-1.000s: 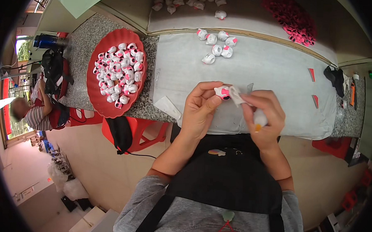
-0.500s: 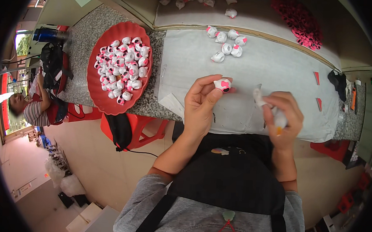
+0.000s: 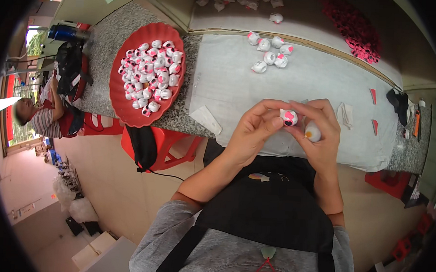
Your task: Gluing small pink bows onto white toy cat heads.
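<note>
Between the thumb and fingers of my left hand is a small white cat-head figurine with a pink patch and a dark spot. My right hand is closed around a small white bottle with an orange-yellow end, tucked in the palm. The right fingertips meet the figurine's upper right side, so both hands are together over the near part of the white table cover. A crumpled white cloth lies just right of my right hand.
At left a red scalloped tray holds many similar figurines. Several more figurines stand at the cover's far edge. Pink pieces are heaped on the shelf behind. Two red slivers lie at right. A person sits far left.
My right hand has put the white cloth down on the cover and come left to the figurine. My left hand has moved right and slightly nearer with the figurine.
</note>
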A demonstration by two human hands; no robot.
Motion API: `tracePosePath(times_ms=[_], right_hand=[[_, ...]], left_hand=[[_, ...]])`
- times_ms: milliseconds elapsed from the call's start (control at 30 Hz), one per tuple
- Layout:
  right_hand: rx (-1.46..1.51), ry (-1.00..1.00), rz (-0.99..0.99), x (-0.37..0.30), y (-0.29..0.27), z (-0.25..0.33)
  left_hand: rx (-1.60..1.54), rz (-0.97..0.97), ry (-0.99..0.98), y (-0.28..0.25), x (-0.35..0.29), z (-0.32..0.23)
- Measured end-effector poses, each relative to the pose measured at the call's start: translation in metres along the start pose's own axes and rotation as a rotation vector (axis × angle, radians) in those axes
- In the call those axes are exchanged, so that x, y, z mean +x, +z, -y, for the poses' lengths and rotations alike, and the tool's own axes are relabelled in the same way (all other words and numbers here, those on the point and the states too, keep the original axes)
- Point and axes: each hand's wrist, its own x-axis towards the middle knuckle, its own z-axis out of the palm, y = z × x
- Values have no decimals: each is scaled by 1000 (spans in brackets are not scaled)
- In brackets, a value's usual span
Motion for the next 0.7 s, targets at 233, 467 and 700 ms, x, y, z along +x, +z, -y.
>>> tracePosePath(times_ms=[233, 467, 700], right_hand=[[45, 3, -26, -9, 3, -4], [24, 146, -55, -16, -9, -14], [42, 165, -130, -15, -13, -15]], left_hand=[[76, -10, 94, 6, -6, -1], [891, -603, 792, -49, -22, -81], [1487, -239, 696, -41, 18, -84]])
